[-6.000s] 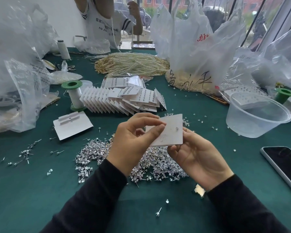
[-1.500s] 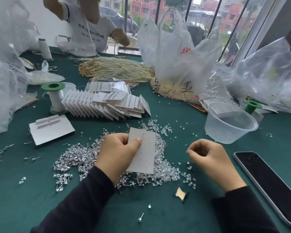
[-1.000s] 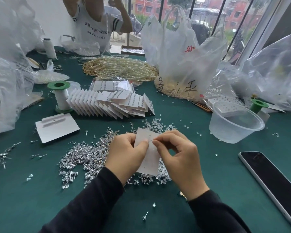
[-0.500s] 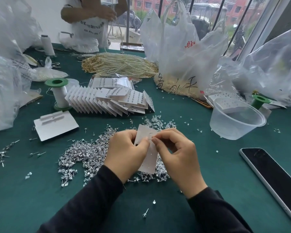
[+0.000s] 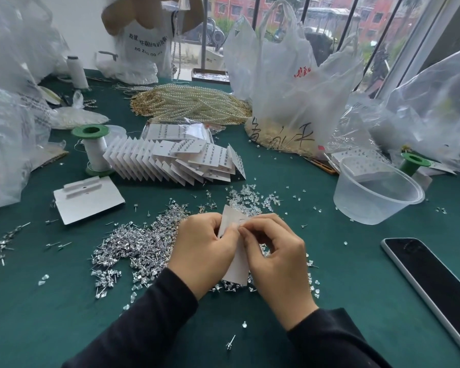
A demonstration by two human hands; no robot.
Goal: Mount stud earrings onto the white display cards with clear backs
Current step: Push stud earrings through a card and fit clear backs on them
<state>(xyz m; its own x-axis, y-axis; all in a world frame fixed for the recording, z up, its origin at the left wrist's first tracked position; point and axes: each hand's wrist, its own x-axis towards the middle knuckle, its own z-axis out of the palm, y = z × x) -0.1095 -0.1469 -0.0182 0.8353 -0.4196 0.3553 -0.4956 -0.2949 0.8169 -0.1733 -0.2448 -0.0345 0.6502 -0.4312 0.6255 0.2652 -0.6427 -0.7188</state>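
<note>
Presently in hand: a clear back is judged to be going onto a stud post at the upper part of the display card. Neither the stud nor the back can be made out between the fingertips.
Left hand: the fingers are curled round the card's left edge and the thumb is pressed on it near the top, so the card is gripped and tilted.
Right hand: the fingers are curled, with thumb and forefinger tips pinched at the card's upper part, touching the left thumb. What is pinched there is too small to tell.
Card's place: it is held off the bench, near the middle of the near edge and over the heap of parts.
Supplies: loose studs are heaped toward the near-left. Clear backs are scattered just beyond the card, toward the bench's middle.
Done work: finished cards are fanned farther back, and a blank card lies toward the left edge.
Doing it well: the card should be braced right beside the hole so that it is not bent. The back should be lined up square with the post and pushed on until it seats against the card.
Risk: a back this small is easily dropped among the scattered ones, so a light, steady pinch is called for.
</note>
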